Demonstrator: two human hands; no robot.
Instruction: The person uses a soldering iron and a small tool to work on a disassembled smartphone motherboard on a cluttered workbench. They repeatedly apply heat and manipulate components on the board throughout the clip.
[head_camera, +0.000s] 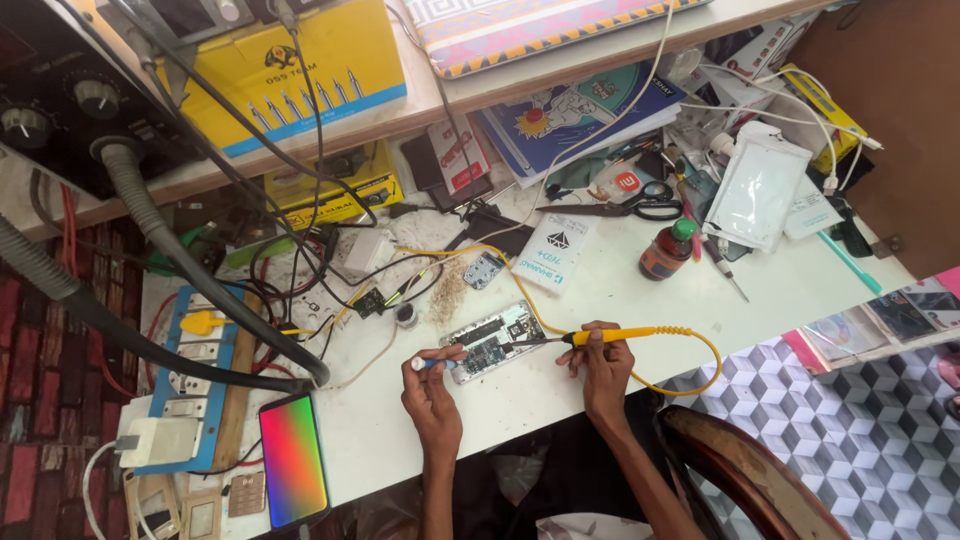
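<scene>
An opened phone w/ bare circuit board (492, 342) is lain flat on the white worktable (600, 300) betw. both hands, steadied by the left hand (432, 385), fingers pinched on a small blue-white tool (428, 364), while a yellow-handled soldering iron (600, 337) is gripped by the right hand (603, 368), tip on the board.

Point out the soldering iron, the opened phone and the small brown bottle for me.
soldering iron (612, 336): head view, on its yellow handle, held in the right hand.
opened phone (490, 342): head view, on the exposed board at its middle.
small brown bottle (665, 254): head view, on its body below the green cap.
</scene>
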